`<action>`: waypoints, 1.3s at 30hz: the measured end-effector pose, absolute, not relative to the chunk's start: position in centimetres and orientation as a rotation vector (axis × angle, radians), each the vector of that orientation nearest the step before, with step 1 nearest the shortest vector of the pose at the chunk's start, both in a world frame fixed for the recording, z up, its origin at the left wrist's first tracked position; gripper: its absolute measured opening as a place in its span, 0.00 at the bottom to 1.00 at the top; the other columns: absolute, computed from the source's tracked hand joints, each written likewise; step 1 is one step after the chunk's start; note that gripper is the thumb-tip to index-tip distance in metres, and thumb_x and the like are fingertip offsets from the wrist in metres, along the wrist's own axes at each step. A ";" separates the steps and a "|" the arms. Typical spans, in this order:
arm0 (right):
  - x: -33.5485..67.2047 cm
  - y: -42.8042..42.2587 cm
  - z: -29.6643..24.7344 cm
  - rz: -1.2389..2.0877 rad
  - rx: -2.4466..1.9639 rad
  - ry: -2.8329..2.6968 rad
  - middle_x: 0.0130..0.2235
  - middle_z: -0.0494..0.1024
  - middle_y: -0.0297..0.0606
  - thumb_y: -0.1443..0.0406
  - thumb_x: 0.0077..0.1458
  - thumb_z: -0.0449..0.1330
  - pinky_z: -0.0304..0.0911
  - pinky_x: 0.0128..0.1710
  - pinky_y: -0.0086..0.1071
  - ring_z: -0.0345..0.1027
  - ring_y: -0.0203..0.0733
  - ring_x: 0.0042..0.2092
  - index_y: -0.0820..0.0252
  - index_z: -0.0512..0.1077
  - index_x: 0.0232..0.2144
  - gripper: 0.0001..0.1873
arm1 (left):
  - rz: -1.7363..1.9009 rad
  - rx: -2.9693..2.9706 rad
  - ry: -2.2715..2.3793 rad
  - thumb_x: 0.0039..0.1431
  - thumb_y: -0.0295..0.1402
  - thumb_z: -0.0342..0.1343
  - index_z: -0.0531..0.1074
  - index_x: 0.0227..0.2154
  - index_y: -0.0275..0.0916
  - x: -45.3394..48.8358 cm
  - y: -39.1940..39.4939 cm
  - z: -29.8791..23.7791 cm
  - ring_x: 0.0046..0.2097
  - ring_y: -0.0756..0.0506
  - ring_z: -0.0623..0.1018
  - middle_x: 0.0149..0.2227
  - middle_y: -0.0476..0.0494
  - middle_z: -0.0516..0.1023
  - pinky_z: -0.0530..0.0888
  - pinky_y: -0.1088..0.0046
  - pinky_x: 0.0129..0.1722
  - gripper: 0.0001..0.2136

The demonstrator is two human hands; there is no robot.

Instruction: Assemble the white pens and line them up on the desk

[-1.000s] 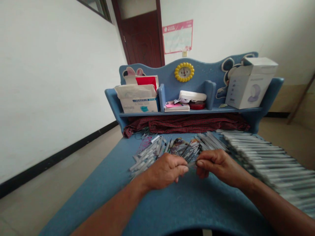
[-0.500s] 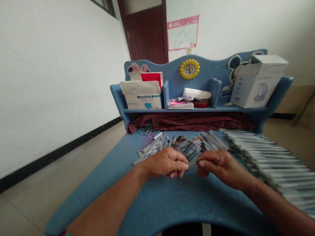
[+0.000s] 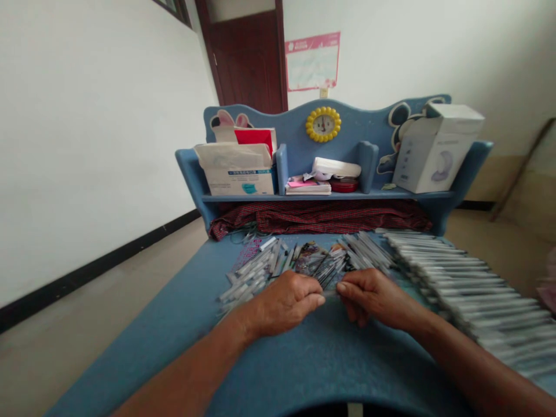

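My left hand (image 3: 292,301) is closed in a pinch, thumb against the bent forefinger. Opposite it, my right hand (image 3: 374,296) pinches with thumb and forefinger. A thin translucent pen part (image 3: 330,293) spans the small gap between the fingertips, its ends hidden in both grips. Just beyond the hands lie loose dark pen parts (image 3: 326,266). On the left is a heap of pale pen tubes (image 3: 252,275), and at the back right more grey tubes (image 3: 367,250) lie side by side. Everything rests on a blue desk (image 3: 182,301).
A long stack of pens (image 3: 469,284) runs down the right side, beside my right forearm. Behind, a blue shelf (image 3: 243,198) carries a mask box (image 3: 237,176), papers (image 3: 307,188) and a white carton (image 3: 434,153). Checked cloth (image 3: 321,217) lies under it.
The view has shifted slightly, so the shelf and desk sit a little further left. Both hands keep their pinch on the pen part, the left one turned a little more knuckles-up.
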State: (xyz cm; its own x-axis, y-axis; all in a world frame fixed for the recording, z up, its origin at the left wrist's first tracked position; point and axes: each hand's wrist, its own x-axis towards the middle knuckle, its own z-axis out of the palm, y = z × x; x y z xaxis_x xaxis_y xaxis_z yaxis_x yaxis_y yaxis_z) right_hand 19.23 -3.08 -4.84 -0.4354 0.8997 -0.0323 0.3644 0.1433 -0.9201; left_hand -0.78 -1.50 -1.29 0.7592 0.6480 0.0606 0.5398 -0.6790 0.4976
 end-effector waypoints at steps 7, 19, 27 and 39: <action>19.1 -2.8 -4.6 1.245 -1.083 -1.792 0.17 0.68 0.30 0.56 0.55 0.52 0.55 0.15 0.21 0.61 0.30 0.16 0.60 0.62 0.21 0.16 | 0.232 2.045 0.961 0.58 0.37 0.45 0.69 0.27 0.34 -0.8 -1.1 -0.9 0.20 0.55 0.64 0.22 0.53 0.67 0.61 0.80 0.21 0.13; 19.0 -2.7 -4.8 1.085 -0.983 -1.919 0.18 0.68 0.30 0.62 0.56 0.51 0.55 0.15 0.20 0.61 0.29 0.17 0.61 0.62 0.20 0.14 | 0.171 1.857 0.887 0.56 0.41 0.49 0.69 0.27 0.34 -1.6 0.3 -1.5 0.17 0.57 0.61 0.21 0.51 0.69 0.56 0.81 0.16 0.13; 19.1 -2.3 -5.0 1.138 -0.934 -1.921 0.19 0.68 0.30 0.61 0.56 0.51 0.56 0.16 0.20 0.62 0.28 0.18 0.61 0.62 0.20 0.15 | 0.166 2.014 0.938 0.57 0.41 0.48 0.71 0.28 0.36 -1.7 0.3 -1.2 0.19 0.56 0.63 0.21 0.52 0.67 0.58 0.82 0.17 0.14; 18.9 -3.8 -3.3 0.611 -0.996 -2.140 0.19 0.69 0.30 0.65 0.56 0.52 0.53 0.22 0.19 0.61 0.26 0.21 0.64 0.66 0.19 0.15 | 0.136 1.752 0.857 0.55 0.40 0.52 0.69 0.28 0.35 -2.2 0.5 -1.3 0.16 0.58 0.59 0.20 0.52 0.69 0.54 0.83 0.15 0.12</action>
State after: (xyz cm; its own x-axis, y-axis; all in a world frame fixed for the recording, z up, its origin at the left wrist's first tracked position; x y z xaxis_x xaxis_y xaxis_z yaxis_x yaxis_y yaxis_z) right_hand 18.93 -3.77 -3.29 -0.4685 0.7942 0.3869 0.4700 0.5949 -0.6521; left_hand -2.22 0.54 -1.31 0.7290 0.6049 -0.3205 0.4755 -0.1106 0.8728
